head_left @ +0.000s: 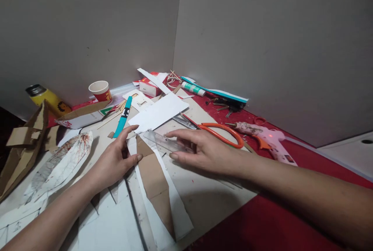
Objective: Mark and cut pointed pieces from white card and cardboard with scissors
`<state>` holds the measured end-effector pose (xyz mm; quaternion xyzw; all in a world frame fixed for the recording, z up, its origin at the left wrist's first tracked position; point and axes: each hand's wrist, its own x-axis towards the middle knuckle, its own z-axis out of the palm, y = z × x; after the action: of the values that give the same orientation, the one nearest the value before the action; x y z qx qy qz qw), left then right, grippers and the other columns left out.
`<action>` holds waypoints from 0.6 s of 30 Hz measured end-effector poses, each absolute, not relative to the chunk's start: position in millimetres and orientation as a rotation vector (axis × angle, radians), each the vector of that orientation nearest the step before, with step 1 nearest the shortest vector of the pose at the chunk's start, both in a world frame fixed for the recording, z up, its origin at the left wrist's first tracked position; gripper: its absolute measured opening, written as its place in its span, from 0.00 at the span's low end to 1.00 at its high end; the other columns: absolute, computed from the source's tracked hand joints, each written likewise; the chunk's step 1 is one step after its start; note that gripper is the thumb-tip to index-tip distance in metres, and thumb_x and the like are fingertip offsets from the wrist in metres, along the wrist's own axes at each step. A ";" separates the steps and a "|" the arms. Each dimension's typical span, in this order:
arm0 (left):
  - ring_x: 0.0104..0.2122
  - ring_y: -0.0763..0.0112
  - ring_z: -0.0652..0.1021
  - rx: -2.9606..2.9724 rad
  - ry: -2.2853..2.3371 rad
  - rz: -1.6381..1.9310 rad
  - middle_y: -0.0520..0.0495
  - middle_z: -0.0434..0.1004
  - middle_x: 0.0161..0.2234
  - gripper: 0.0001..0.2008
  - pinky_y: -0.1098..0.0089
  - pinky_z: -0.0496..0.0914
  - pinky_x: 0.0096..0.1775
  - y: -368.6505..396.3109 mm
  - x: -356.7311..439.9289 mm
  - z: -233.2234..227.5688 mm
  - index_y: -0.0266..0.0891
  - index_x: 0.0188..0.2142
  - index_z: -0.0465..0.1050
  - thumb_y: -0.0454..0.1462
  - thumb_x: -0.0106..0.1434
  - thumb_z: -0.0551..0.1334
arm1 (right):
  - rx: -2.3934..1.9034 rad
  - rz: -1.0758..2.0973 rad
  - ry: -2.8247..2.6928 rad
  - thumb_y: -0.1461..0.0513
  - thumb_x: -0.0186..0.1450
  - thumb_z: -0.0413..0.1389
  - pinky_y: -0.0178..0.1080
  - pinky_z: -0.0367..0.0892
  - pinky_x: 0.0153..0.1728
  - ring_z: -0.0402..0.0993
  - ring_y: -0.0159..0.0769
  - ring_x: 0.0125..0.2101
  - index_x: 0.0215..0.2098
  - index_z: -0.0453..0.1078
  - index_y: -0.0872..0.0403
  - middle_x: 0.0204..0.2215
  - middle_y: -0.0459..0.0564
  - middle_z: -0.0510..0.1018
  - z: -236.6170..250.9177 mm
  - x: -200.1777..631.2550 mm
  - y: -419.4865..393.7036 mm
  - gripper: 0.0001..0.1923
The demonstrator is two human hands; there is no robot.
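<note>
My right hand (204, 150) grips a clear plastic ruler (157, 139) between thumb and fingers; its near end is hidden in the palm. The ruler's far end lies over the top of a narrow brown cardboard piece (155, 183), which rests on a larger white paper sheet (176, 208). At the cardboard's upper left edge, my left hand (118, 154) touches it with the thumb, index finger stretched out and apart. Just beyond my hands are a white card strip (159, 112) and a teal cutter (122, 117). Orange-handled scissors (224, 129) lie past my right hand.
A pink glue gun (272, 138) with a glowing red light lies at the right. Farther back stand a paper cup (100, 89) and a tilted yellow bottle (49, 99). Cardboard shapes (25, 157) and drawn paper (62, 161) crowd the left. Grey walls close off the back.
</note>
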<state>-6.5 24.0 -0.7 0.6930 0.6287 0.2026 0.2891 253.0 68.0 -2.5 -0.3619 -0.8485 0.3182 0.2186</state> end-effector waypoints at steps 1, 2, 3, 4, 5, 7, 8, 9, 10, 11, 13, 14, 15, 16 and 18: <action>0.24 0.69 0.65 1.825 1.674 0.558 0.59 0.60 0.24 0.35 0.71 0.60 0.28 24.0 -7.0 -0.7 0.45 0.65 0.52 0.39 0.61 0.63 | -1.061 0.899 -2.302 0.56 0.64 0.58 0.36 0.63 0.29 0.68 0.36 0.28 0.55 0.70 0.58 0.28 0.47 0.72 -2.3 251.6 68.2 0.23; 0.23 0.70 0.63 1.796 1.668 0.575 0.60 0.58 0.23 0.35 0.71 0.58 0.27 24.1 -7.6 -0.4 0.45 0.65 0.53 0.39 0.61 0.63 | -1.114 0.904 -2.264 0.56 0.64 0.58 0.36 0.62 0.28 0.67 0.36 0.27 0.55 0.70 0.58 0.27 0.46 0.70 -2.1 250.4 68.6 0.23; 0.22 0.71 0.62 1.764 1.661 0.597 0.61 0.56 0.22 0.34 0.72 0.57 0.26 24.3 -8.4 0.1 0.46 0.65 0.54 0.40 0.61 0.64 | -1.159 0.896 -2.234 0.56 0.64 0.57 0.36 0.61 0.28 0.66 0.36 0.27 0.55 0.70 0.58 0.26 0.46 0.69 -1.9 249.5 69.2 0.24; 0.22 0.72 0.61 1.730 1.653 0.625 0.62 0.55 0.21 0.34 0.72 0.56 0.25 24.7 -9.2 0.9 0.46 0.64 0.54 0.40 0.61 0.64 | -1.201 0.882 -2.212 0.56 0.64 0.57 0.36 0.61 0.28 0.66 0.36 0.27 0.56 0.70 0.58 0.26 0.46 0.69 -1.9 248.8 69.8 0.24; 0.21 0.73 0.60 1.692 1.642 0.657 0.62 0.54 0.21 0.33 0.73 0.55 0.24 25.0 -9.9 2.0 0.47 0.64 0.55 0.41 0.61 0.64 | -1.240 0.867 -2.198 0.56 0.64 0.57 0.37 0.61 0.28 0.67 0.37 0.28 0.56 0.69 0.59 0.27 0.46 0.70 -2.1 248.4 70.5 0.25; 0.20 0.75 0.58 1.604 1.605 0.721 0.63 0.52 0.21 0.32 0.75 0.53 0.23 25.5 -11.0 5.0 0.48 0.63 0.55 0.42 0.62 0.65 | -1.296 0.833 -2.187 0.56 0.63 0.57 0.38 0.62 0.29 0.67 0.38 0.28 0.57 0.69 0.59 0.28 0.48 0.71 -2.7 247.8 71.9 0.26; 0.20 0.75 0.58 1.559 1.582 0.748 0.63 0.52 0.20 0.32 0.75 0.53 0.22 25.5 -11.2 6.6 0.48 0.63 0.55 0.42 0.61 0.65 | -1.308 0.818 -2.188 0.56 0.63 0.57 0.39 0.63 0.30 0.68 0.38 0.29 0.57 0.68 0.59 0.29 0.49 0.73 -3.2 247.7 72.5 0.26; 0.20 0.76 0.58 1.514 1.555 0.772 0.64 0.53 0.20 0.33 0.76 0.53 0.22 25.4 -11.2 8.0 0.48 0.62 0.56 0.42 0.61 0.66 | -1.311 0.804 -2.192 0.57 0.63 0.57 0.39 0.64 0.31 0.69 0.39 0.29 0.57 0.68 0.60 0.30 0.50 0.74 -3.8 247.7 72.9 0.26; 0.19 0.77 0.58 1.474 1.526 0.795 0.64 0.54 0.19 0.33 0.77 0.53 0.22 25.1 -11.2 9.1 0.47 0.62 0.56 0.42 0.61 0.67 | -1.306 0.791 -2.197 0.57 0.64 0.57 0.40 0.65 0.32 0.71 0.40 0.31 0.57 0.68 0.60 0.32 0.52 0.76 -4.5 247.8 73.1 0.26; 0.19 0.77 0.59 1.435 1.494 0.820 0.64 0.56 0.19 0.33 0.78 0.54 0.22 24.8 -11.0 9.7 0.47 0.62 0.57 0.41 0.60 0.68 | -1.296 0.776 -2.203 0.57 0.64 0.57 0.41 0.66 0.34 0.72 0.42 0.33 0.57 0.68 0.60 0.34 0.54 0.77 -5.2 248.1 73.2 0.25; 0.20 0.78 0.64 1.349 1.404 0.876 0.63 0.61 0.19 0.33 0.78 0.59 0.24 24.2 -10.7 9.4 0.45 0.60 0.59 0.40 0.59 0.70 | -1.262 0.733 -2.213 0.58 0.64 0.57 0.44 0.68 0.40 0.74 0.45 0.39 0.57 0.68 0.61 0.41 0.58 0.78 -6.4 249.0 72.8 0.25; 0.22 0.77 0.68 1.295 1.345 0.903 0.61 0.65 0.21 0.32 0.78 0.63 0.26 24.0 -10.6 8.5 0.45 0.59 0.60 0.39 0.58 0.70 | -1.230 0.700 -2.213 0.58 0.64 0.57 0.45 0.68 0.44 0.74 0.47 0.43 0.57 0.68 0.61 0.45 0.60 0.77 -6.6 249.5 72.4 0.25; 0.25 0.75 0.73 1.239 1.285 0.921 0.59 0.70 0.24 0.31 0.77 0.67 0.30 23.8 -10.3 7.4 0.44 0.57 0.61 0.38 0.57 0.71 | -1.185 0.667 -2.206 0.59 0.65 0.56 0.46 0.67 0.47 0.73 0.48 0.47 0.57 0.68 0.61 0.48 0.62 0.76 -6.4 249.6 71.6 0.24; 0.30 0.73 0.76 1.193 1.230 0.933 0.56 0.75 0.28 0.30 0.74 0.70 0.34 23.5 -9.9 6.3 0.44 0.56 0.62 0.37 0.56 0.72 | -1.136 0.651 -2.186 0.59 0.65 0.55 0.47 0.66 0.49 0.72 0.48 0.49 0.57 0.69 0.61 0.51 0.62 0.75 -5.6 249.3 70.4 0.23; 0.37 0.69 0.79 1.141 1.152 0.932 0.51 0.80 0.36 0.28 0.70 0.72 0.41 22.5 -8.3 4.6 0.42 0.52 0.65 0.36 0.55 0.73 | -1.063 0.753 -2.106 0.58 0.66 0.54 0.45 0.67 0.47 0.72 0.46 0.48 0.53 0.71 0.59 0.48 0.60 0.77 -2.3 246.5 66.6 0.20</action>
<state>-8.3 22.5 4.6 0.4910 0.4955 0.4011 0.5938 246.5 66.6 -2.3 -0.4056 -0.8039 0.2875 0.3265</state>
